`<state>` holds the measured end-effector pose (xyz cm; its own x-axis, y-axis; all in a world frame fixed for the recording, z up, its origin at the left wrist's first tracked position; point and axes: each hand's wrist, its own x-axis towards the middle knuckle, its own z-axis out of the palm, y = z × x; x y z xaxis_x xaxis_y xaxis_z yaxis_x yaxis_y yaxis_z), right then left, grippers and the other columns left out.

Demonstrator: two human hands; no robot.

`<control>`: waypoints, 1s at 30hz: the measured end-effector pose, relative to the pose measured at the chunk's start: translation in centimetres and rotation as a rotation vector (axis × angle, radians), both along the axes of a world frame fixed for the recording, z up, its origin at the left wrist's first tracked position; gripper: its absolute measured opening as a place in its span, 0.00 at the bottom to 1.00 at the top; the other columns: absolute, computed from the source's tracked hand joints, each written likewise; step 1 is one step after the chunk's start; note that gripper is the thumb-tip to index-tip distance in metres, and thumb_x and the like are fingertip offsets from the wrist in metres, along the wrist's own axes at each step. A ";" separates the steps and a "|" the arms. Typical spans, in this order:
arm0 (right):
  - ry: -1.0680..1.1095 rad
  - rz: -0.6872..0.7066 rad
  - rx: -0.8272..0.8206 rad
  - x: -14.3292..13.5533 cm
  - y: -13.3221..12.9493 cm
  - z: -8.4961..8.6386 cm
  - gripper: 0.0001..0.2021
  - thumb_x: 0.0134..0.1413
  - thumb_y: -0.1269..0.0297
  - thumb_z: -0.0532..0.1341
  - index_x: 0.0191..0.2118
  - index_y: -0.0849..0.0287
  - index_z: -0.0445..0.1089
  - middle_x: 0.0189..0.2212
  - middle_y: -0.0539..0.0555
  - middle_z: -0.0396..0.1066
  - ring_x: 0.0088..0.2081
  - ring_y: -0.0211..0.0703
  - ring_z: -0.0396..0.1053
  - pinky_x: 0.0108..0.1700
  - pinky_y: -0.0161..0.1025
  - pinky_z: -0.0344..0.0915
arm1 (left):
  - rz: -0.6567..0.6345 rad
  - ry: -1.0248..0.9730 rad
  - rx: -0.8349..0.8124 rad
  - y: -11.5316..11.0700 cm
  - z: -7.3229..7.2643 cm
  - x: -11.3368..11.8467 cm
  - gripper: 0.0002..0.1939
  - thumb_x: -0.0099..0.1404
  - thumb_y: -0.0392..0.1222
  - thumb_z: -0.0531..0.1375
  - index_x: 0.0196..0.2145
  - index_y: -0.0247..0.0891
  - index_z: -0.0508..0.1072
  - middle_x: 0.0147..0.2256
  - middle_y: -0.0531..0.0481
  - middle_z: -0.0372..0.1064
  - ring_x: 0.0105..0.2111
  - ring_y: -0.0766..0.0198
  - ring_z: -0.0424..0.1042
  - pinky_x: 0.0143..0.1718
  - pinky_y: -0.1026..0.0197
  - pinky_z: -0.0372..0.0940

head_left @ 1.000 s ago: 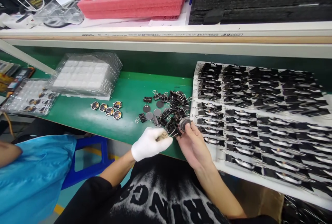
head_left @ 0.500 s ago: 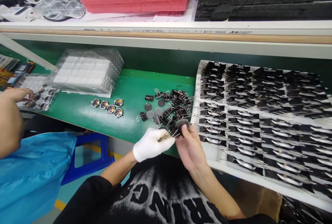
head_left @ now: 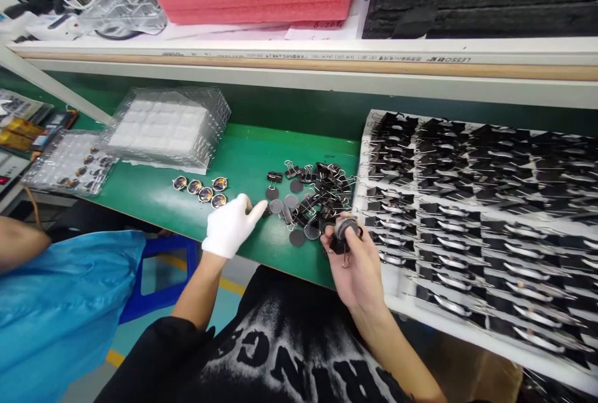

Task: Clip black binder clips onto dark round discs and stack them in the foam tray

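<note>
My left hand [head_left: 233,227], in a white glove, is closed over a black binder clip [head_left: 266,209] at the left edge of the pile; the glove hides most of that clip. My bare right hand [head_left: 355,260] holds a round grey, disc-like piece [head_left: 346,226] under the thumb, together with a black binder clip [head_left: 339,244] whose wire handle points down. Between the hands lie flat dark grey discs [head_left: 296,238] and a heap of black binder clips [head_left: 327,185]. Several round watch-like pieces with brown-gold faces [head_left: 205,194] sit beyond my left hand.
On the right, a white board [head_left: 397,281] carries rows of clipped pieces. Clear plastic trays [head_left: 168,129] are stacked at the back left, and another tray [head_left: 70,163] holds round pieces. A shelf edge [head_left: 299,66] crosses above. A co-worker's blue garment [head_left: 70,303] is at left.
My left hand has left my right hand and moved left to the binder clip at the pile's edge. My right hand keeps its hold. The co-worker's hand has withdrawn from the tray.
</note>
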<state>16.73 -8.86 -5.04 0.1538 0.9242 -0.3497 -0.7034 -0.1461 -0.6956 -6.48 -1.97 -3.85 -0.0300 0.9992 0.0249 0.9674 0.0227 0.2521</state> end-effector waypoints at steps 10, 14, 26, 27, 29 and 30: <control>-0.403 0.341 0.181 0.6 -0.3 -0.6 0.08 0.54 0.57 0.72 0.40 0.50 0.81 0.51 0.55 0.78 0.47 0.48 0.76 0.48 0.42 0.73 | -0.288 -0.417 0.099 -3.3 1.9 2.4 0.22 0.74 0.45 0.54 0.22 0.39 0.60 0.20 0.57 0.57 0.22 0.70 0.57 0.29 0.63 0.54; -0.476 0.486 0.306 1.2 -0.3 0.0 0.06 0.56 0.61 0.71 0.41 0.49 0.82 0.46 0.54 0.80 0.47 0.48 0.76 0.49 0.44 0.72 | -0.624 -0.449 0.070 -3.9 2.6 4.2 0.16 0.73 0.39 0.51 0.27 0.39 0.69 0.23 0.55 0.66 0.24 0.68 0.64 0.32 0.62 0.57; -0.543 0.509 0.397 3.7 -0.5 0.1 0.05 0.56 0.65 0.70 0.39 0.53 0.80 0.36 0.52 0.80 0.36 0.40 0.76 0.40 0.35 0.71 | -0.585 -0.411 -0.134 -3.1 2.3 5.3 0.16 0.53 0.47 0.65 0.21 0.39 0.62 0.17 0.61 0.51 0.19 0.72 0.48 0.24 0.64 0.47; -0.557 0.524 0.404 3.9 -0.5 0.1 0.05 0.56 0.65 0.70 0.39 0.53 0.79 0.36 0.52 0.80 0.36 0.40 0.76 0.40 0.35 0.71 | -0.600 -0.414 -0.130 -3.1 2.2 5.5 0.16 0.53 0.47 0.64 0.20 0.39 0.61 0.16 0.61 0.51 0.19 0.72 0.48 0.24 0.64 0.47; -0.582 0.545 0.423 4.2 -0.6 0.1 0.05 0.57 0.64 0.70 0.40 0.52 0.80 0.37 0.52 0.80 0.38 0.41 0.77 0.41 0.36 0.71 | -0.627 -0.416 -0.116 -2.9 2.2 5.8 0.17 0.53 0.46 0.63 0.18 0.39 0.59 0.16 0.60 0.51 0.19 0.72 0.49 0.24 0.64 0.47; -0.597 0.548 0.432 4.4 -0.7 0.2 0.05 0.56 0.63 0.70 0.40 0.52 0.80 0.40 0.53 0.80 0.41 0.43 0.78 0.43 0.37 0.72 | -0.634 -0.417 -0.114 -2.8 2.3 5.8 0.17 0.54 0.45 0.63 0.18 0.38 0.58 0.16 0.60 0.51 0.19 0.72 0.49 0.23 0.64 0.47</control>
